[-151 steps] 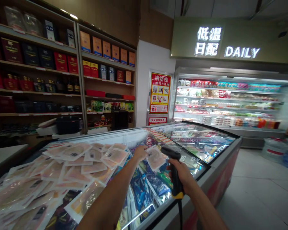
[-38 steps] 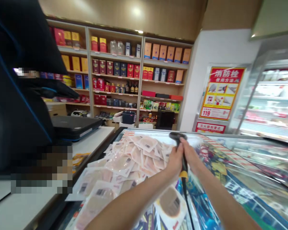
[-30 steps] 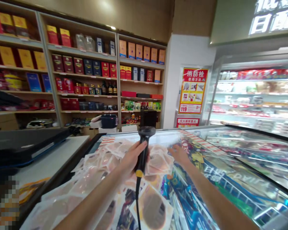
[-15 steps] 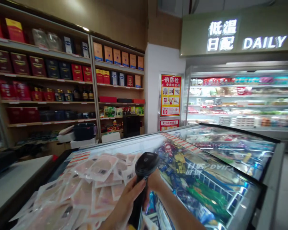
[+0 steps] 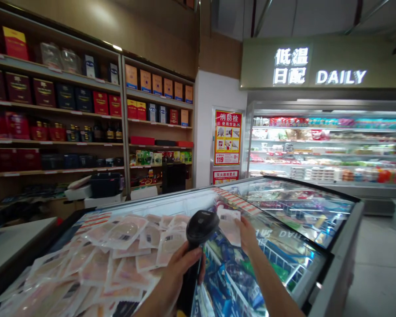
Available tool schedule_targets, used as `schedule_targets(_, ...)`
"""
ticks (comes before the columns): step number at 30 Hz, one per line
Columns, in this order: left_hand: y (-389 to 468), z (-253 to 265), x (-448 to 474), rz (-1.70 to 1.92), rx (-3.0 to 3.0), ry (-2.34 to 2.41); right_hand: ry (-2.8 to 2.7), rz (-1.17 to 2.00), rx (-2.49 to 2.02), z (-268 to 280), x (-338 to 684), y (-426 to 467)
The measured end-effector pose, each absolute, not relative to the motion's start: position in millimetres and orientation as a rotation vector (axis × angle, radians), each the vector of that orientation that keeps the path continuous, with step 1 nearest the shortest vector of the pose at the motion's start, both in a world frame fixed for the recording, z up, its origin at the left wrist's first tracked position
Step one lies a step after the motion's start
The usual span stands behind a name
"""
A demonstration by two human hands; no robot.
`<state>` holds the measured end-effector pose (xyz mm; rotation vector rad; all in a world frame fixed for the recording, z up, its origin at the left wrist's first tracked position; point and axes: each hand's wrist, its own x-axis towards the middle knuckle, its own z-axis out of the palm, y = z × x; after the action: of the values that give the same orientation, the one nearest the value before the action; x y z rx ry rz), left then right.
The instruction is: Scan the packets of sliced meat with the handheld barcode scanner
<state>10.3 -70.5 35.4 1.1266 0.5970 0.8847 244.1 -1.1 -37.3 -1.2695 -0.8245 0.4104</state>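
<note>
A black handheld barcode scanner (image 5: 202,226) is upright in my left hand (image 5: 180,268), fingers wrapped round its handle, its head tilted forward. To the right of it, my right hand (image 5: 246,233) pinches the edge of a flat, pale plastic packet (image 5: 229,225) with a barcode label near its top. The packet hangs over the freezer's glass lid, apart from the scanner. Left of my hands, a heap of similar flat packets (image 5: 119,259), clear-wrapped with pinkish contents, spreads across the glass.
The chest freezer (image 5: 336,264) has a glass top with a dark frame, and bagged goods show beneath. Boxed bottles fill shelves (image 5: 57,105) at the back left. A lit refrigerated case (image 5: 330,152) stands behind on the right. A white counter (image 5: 16,242) is at the left.
My right hand has moved from behind the scanner out to the right, and a packet now shows in it. The left hand still holds the scanner. The view has shifted slightly.
</note>
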Motion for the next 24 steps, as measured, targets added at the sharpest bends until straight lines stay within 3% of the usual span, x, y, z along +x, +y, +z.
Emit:
schedule_targets(4,-70.7,10.3,32.6,0.846,1.198,0.557,-0.719,0.218,-1.308,-45.3,279.5,-16.5)
schedule_targets(10,-59.6,-17.2,41.3,0.867,1.064,0.641,-1.109,0.098,-1.474,-62.2,282.1,-9.5)
schedule_targets(24,-70.0,4.1,31.1,0.786,1.331,0.59,-0.753,0.146,-1.496,-67.3,310.1,-22.1)
